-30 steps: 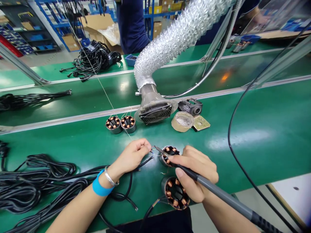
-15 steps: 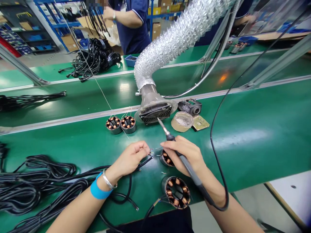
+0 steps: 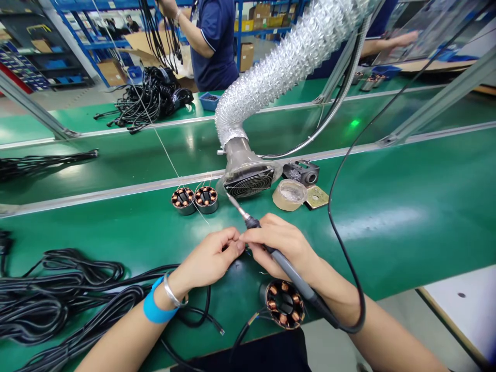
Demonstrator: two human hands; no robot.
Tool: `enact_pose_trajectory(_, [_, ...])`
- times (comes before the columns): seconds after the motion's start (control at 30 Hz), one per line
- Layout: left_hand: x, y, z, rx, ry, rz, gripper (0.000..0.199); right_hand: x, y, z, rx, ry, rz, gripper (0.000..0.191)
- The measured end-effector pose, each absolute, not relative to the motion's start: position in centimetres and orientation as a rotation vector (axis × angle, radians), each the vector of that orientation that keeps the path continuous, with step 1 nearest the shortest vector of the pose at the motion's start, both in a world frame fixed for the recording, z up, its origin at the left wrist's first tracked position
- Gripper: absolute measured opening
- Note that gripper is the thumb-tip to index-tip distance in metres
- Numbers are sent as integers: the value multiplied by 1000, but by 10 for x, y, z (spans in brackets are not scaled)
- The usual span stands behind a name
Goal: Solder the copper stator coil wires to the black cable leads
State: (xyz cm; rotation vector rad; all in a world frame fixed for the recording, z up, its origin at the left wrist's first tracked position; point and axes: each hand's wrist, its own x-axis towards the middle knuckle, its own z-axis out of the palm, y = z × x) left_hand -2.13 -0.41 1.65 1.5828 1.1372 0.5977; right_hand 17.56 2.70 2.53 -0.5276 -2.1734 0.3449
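My right hand (image 3: 284, 243) is closed around a soldering iron (image 3: 289, 268), with its tip pointing up and left before the fume hood. My left hand (image 3: 217, 256) pinches thin wire ends of a black cable, mostly hidden by the fingers. The fingertips of both hands meet above the bench. Below my right hand lies a motor stator (image 3: 284, 305) with copper windings, and a cable end with coloured wires (image 3: 253, 318) reaches its left side. Two more stators, a left one (image 3: 183, 200) and a right one (image 3: 206, 199), stand beyond my left hand.
A fume hood (image 3: 250, 181) on a silver duct (image 3: 279, 62) hangs ahead. Right of it are a round tub (image 3: 289, 195), a sponge tray (image 3: 316, 197) and a black holder (image 3: 302, 172). Coiled black cables (image 3: 65, 299) cover the left bench. A co-worker (image 3: 215, 44) stands across, holding cables.
My right hand has moved left with the soldering iron, bringing its fingertips to my left hand's. The stator that showed under my right hand is now hidden. The reflected light turned from orange to green.
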Motion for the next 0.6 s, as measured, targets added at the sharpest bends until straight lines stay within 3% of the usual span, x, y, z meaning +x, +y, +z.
enact_pose_trajectory(0.3, [-24, -1, 23, 1557, 1124, 536, 27, 174, 22, 27, -640, -2037, 375, 30])
enact_pose_trajectory(0.6, [-13, 9, 11, 1201, 1086, 736, 20, 180, 22, 22, -637, -2110, 289, 31])
